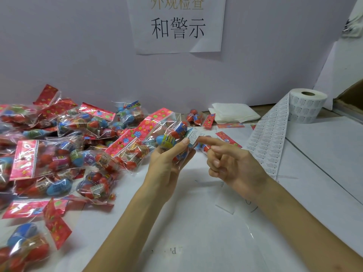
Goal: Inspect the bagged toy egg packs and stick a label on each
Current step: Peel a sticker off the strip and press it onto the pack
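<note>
My left hand (169,160) grips a clear bagged egg pack (169,134) with a pink flowered header, held up above the white table. A small white label (192,136) sits on the bag by my left thumb tip. My right hand (227,160) has its index finger stretched out to the label's edge, the other fingers curled and holding nothing. A big heap of the same bagged packs (59,146) with red and blue eggs covers the table's left side.
A roll of white labels (306,105) stands at the right back, its strip (269,140) trailing down toward my right wrist. Folded white cloth (233,112) lies by the wall. More packs (198,116) lie behind my hands. A paper sign (176,24) hangs on the wall.
</note>
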`<state>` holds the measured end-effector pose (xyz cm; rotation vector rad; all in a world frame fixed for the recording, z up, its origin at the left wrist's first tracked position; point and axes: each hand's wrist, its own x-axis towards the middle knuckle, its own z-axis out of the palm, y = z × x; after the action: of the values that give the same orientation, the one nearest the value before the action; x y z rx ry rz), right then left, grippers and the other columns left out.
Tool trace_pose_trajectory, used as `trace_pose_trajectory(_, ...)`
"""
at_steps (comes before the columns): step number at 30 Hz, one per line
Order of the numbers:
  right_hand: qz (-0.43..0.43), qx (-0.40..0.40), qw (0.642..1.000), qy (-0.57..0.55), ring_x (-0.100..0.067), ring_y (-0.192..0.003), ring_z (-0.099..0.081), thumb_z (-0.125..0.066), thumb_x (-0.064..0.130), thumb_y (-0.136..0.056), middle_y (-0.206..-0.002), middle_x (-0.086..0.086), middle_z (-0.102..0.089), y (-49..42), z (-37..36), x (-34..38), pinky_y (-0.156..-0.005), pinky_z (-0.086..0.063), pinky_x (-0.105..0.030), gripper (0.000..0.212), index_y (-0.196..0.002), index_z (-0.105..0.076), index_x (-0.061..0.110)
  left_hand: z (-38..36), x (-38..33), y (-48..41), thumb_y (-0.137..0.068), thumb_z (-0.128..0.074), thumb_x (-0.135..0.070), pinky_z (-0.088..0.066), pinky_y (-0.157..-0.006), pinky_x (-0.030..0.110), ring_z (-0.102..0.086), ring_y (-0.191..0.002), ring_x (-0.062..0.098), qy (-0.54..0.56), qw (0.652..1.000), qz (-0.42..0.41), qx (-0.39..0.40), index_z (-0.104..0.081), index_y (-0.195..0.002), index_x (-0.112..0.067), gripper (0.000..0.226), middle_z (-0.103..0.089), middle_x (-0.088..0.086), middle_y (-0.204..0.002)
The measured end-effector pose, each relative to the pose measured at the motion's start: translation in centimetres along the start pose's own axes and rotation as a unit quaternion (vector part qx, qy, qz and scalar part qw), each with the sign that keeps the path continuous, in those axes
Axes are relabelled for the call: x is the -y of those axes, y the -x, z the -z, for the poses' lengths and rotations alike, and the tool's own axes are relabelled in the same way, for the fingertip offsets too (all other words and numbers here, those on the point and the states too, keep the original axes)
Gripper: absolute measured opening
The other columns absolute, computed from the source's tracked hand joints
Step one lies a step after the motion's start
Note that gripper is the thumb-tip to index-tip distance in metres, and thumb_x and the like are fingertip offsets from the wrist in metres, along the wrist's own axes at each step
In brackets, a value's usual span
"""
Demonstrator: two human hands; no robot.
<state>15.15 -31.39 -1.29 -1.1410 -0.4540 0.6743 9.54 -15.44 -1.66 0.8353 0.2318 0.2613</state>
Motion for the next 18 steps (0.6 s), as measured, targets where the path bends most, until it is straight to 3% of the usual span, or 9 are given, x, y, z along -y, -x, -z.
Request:
trace_pose_trajectory(8,-0.001,0.0,1.0,0.006,-0.009,-0.055,-0.039,-0.059,0.025,-0.08,-0.062,0.0,-0.042,-0.01,-0.08,-0.05,-0.05,-0.04,-0.021,0.04,-0.114,-0.078,0.02,0.04,0.06,-0.14,-0.069,-0.077,-0.014,-0.063,-0.078,0.028,-0.074,-0.106,0.027,-0.012,1.0,-0.003,-0.017,-0.063,-0.119,-0.006,0.052,-0.077,0.011,-0.112)
trace_pose_trajectory(11,-0.002,0.003,1.0,0.017,-0.01,-0.058,-0.037,-0.058,0.026,-0.081,-0.063,-0.001,-0.041,-0.02,-0.07,-0.11,-0.051,-0.039,-0.022,0.04,-0.116,-0.078,0.022,0.06,0.09,-0.2,-0.073,-0.078,-0.013,-0.063,-0.08,0.029,-0.075,-0.104,0.026,-0.017,0.999,-0.009,-0.03,-0.062,-0.124,-0.003,0.055,-0.077,0.011,-0.114)
trace_pose_trajectory(18,0.001,0.006,0.999,0.033,-0.011,-0.059,-0.037,-0.057,0.026,-0.082,-0.063,0.0,-0.043,-0.05,-0.03,-0.06,-0.052,-0.038,-0.023,0.04,-0.117,-0.077,0.023,0.44,0.27,-0.59,-0.085,-0.075,-0.007,-0.063,-0.079,0.029,-0.076,-0.101,0.023,-0.027,0.998,-0.011,-0.051,-0.064,-0.117,-0.007,0.034,-0.078,0.008,-0.108)
